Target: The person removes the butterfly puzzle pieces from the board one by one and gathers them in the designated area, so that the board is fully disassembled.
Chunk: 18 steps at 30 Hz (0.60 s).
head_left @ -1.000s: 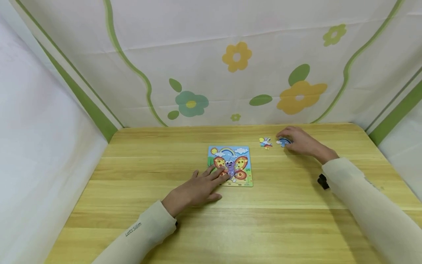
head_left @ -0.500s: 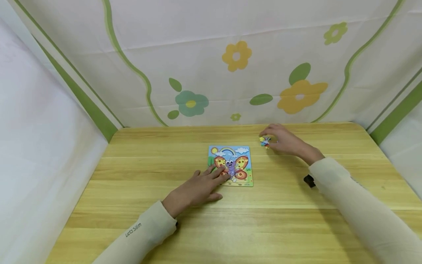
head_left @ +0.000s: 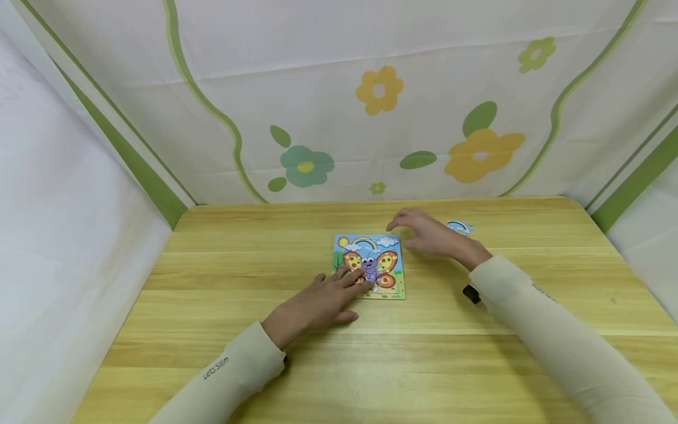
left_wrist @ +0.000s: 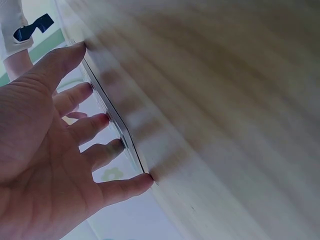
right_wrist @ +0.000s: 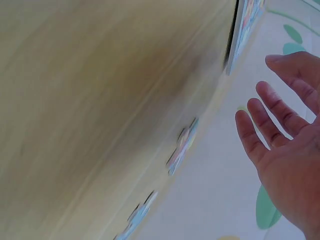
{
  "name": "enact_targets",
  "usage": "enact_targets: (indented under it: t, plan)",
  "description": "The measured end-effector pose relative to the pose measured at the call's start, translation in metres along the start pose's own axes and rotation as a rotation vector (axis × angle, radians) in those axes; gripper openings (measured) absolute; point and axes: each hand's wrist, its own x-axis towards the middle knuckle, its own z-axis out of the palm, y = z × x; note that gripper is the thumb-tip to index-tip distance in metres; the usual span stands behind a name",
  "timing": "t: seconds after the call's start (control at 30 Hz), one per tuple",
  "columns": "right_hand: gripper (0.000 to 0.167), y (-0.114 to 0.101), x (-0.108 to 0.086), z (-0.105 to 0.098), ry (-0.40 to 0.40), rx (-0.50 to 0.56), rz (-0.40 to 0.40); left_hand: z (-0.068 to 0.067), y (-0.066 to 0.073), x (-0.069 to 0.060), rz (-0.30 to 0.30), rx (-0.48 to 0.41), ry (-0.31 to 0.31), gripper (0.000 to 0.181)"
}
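A square butterfly jigsaw puzzle [head_left: 386, 256] lies flat on the table, with a sun, a rainbow and clouds along its top. My left hand [head_left: 323, 300] rests its spread fingers on the puzzle's lower left part; in the left wrist view the same hand [left_wrist: 55, 135] has its fingertips along the board's edge. My right hand [head_left: 431, 235], bent at the fingers, hovers beside the puzzle's upper right corner. Nothing is between the fingers of this hand [right_wrist: 287, 130] in the right wrist view. A multicoloured puzzle piece [right_wrist: 182, 145] lies on the table, hidden behind the hand in the head view.
Right of my right hand, a blue puzzle piece with a rainbow [head_left: 459, 227] lies near the back of the wooden table [head_left: 402, 371]. A white cloth with printed flowers [head_left: 318, 88] stands behind the table's back edge, and white cloth [head_left: 58, 235] hangs on the left.
My right hand has moved left, from the rainbow piece past the multicoloured piece towards the puzzle. The rainbow piece is uncovered again. My left hand has stayed on the board.
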Motion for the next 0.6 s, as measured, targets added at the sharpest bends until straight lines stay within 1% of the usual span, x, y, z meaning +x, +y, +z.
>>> enact_targets:
  t: [0.2, 0.4, 0.6]
  plan:
    - [0.038, -0.008, 0.005, 0.008, -0.02, -0.023, -0.034, 0.0, 0.0, 0.001, 0.001, 0.009, -0.008, 0.067]
    - [0.035, -0.009, 0.009, 0.016, -0.042, -0.026, -0.048, 0.0, -0.001, 0.002, -0.001, 0.018, -0.012, 0.067]
    - [0.036, -0.011, 0.012, 0.021, -0.069, -0.051, -0.049, 0.0, -0.001, 0.001, -0.009, -0.006, -0.019, 0.067]
